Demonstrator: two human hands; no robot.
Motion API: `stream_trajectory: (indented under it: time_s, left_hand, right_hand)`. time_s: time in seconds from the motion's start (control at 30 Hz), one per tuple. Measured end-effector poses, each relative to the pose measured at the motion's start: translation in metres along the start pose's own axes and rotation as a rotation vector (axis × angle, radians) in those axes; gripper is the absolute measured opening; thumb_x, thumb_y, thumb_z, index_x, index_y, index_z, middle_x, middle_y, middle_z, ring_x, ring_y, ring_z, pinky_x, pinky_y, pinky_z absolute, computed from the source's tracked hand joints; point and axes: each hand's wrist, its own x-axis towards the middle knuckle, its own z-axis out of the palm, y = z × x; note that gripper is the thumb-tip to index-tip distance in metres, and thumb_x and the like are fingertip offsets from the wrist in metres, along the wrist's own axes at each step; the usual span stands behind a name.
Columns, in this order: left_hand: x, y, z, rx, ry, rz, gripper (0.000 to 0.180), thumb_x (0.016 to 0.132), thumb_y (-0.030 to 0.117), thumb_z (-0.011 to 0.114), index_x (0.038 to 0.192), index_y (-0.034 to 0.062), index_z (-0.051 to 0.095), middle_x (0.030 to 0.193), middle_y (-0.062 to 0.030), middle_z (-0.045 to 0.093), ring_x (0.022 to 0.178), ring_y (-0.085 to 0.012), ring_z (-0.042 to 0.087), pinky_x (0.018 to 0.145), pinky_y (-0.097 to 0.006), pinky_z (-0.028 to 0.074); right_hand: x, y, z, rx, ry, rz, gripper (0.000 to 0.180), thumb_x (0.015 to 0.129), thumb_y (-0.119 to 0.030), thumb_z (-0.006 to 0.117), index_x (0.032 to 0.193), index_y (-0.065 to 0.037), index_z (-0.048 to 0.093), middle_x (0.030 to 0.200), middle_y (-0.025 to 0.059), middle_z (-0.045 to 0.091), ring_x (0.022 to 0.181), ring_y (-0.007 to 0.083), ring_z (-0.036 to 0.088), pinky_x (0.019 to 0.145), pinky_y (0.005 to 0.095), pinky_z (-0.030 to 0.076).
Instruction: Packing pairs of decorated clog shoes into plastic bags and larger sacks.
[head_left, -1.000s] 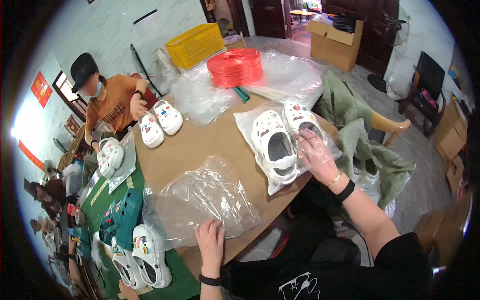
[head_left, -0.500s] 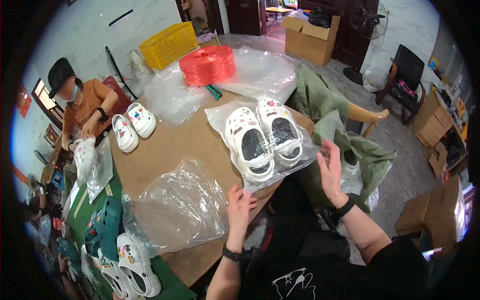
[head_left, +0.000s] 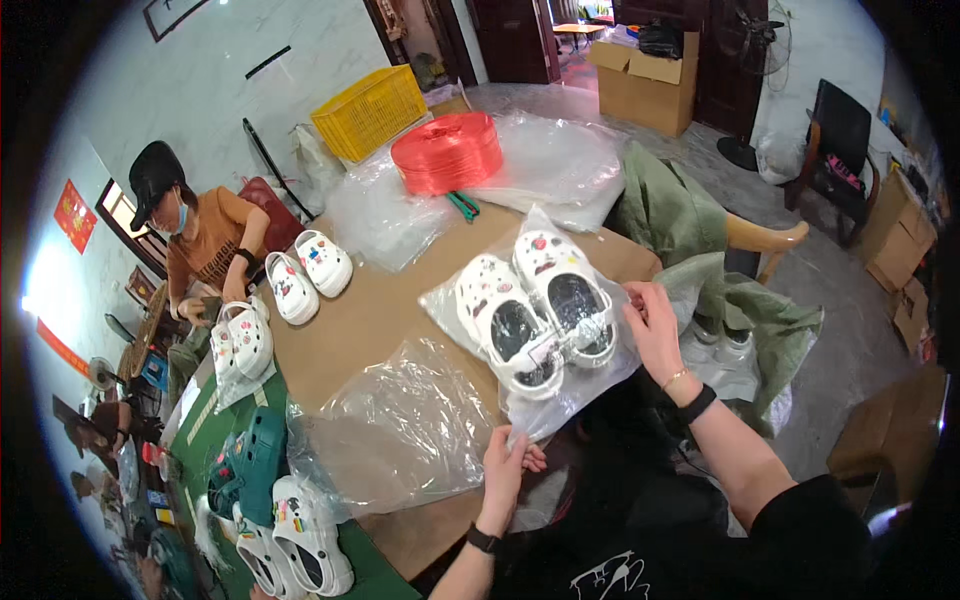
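A pair of white clogs [head_left: 548, 258] with colourful charms lies inside a clear plastic bag [head_left: 545, 418] on the brown table near me. My left hand [head_left: 507, 468] pinches the bag's near left corner, its fingers curled. With the thumb and fingers of my right hand [head_left: 655, 325] closed on the bag's right edge, the plastic is stretched between both hands around the clogs' heels. A flat, empty clear bag [head_left: 410, 430] is spread on the table left of my left hand.
Across the table a co-worker [head_left: 215, 225] handles bagged white clogs [head_left: 240, 345]. More white clogs [head_left: 325, 262] stand near them; green clogs [head_left: 250, 465] lie at left. A red twine roll [head_left: 445, 150] sits at the back. Green woven sacking [head_left: 745, 325] hangs at right.
Both hands have closed on the bag's edges, and its open end is now drawn out toward me. The co-worker's bagged clogs have come down to the table. My view has shifted slightly.
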Motion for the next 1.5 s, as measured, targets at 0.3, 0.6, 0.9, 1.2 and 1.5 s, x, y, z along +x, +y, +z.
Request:
stream_trajectory:
  time_s: [0.3,0.6,0.9,1.2,1.5]
  left_hand:
    - [-0.038,-0.013,0.019,-0.101,0.031,0.079,0.025,0.104,0.016,0.042,0.104,-0.0061,0.054,0.084,-0.0149,0.067,0.072,-0.0176,0.065,0.067,-0.028,0.053]
    - [-0.042,-0.022,0.024,-0.131,0.021,0.069,0.032,0.104,0.021,0.042,0.098,-0.0055,0.057,0.083,-0.0137,0.067,0.072,-0.0169,0.065,0.068,-0.028,0.052]
    - [-0.051,-0.029,0.033,-0.073,0.04,0.114,0.032,0.104,0.022,0.042,0.095,-0.0044,0.057,0.08,-0.0128,0.067,0.07,-0.0161,0.065,0.066,-0.027,0.051]
    - [-0.03,-0.014,0.065,-0.086,0.008,0.218,0.029,0.103,0.02,0.044,0.09,-0.0027,0.056,0.073,-0.0099,0.064,0.063,-0.016,0.063,0.062,-0.026,0.05]
    - [-0.046,-0.032,0.054,-0.075,0.07,0.139,0.031,0.104,0.022,0.044,0.088,-0.0015,0.057,0.073,-0.0093,0.064,0.064,-0.0134,0.061,0.062,-0.026,0.05]
  right_hand:
    - [-0.003,-0.017,0.007,-0.29,0.094,-0.362,0.033,0.089,-0.02,0.061,0.117,-0.004,0.056,0.117,0.0165,0.053,0.11,0.0344,0.051,0.096,0.0398,0.042]
    - [-0.016,0.025,-0.038,-0.403,-0.013,-0.082,0.026,0.086,-0.024,0.061,0.104,-0.005,0.063,0.096,0.0168,0.062,0.092,0.0349,0.06,0.082,0.0401,0.048]
    - [0.011,-0.074,0.055,-0.637,-0.383,-0.161,0.054,0.082,-0.048,0.063,0.096,0.004,0.06,0.088,0.0195,0.065,0.08,0.0348,0.066,0.068,0.0429,0.052]
    - [0.053,-0.048,0.1,-0.445,-0.406,-0.263,0.04,0.078,-0.034,0.064,0.088,0.004,0.063,0.072,0.0199,0.066,0.067,0.0384,0.065,0.064,0.0468,0.051]
    - [-0.001,0.013,-0.004,-0.467,0.0,-0.253,0.06,0.077,-0.039,0.072,0.12,0.001,0.056,0.107,0.0204,0.06,0.104,0.0381,0.056,0.092,0.0392,0.045]
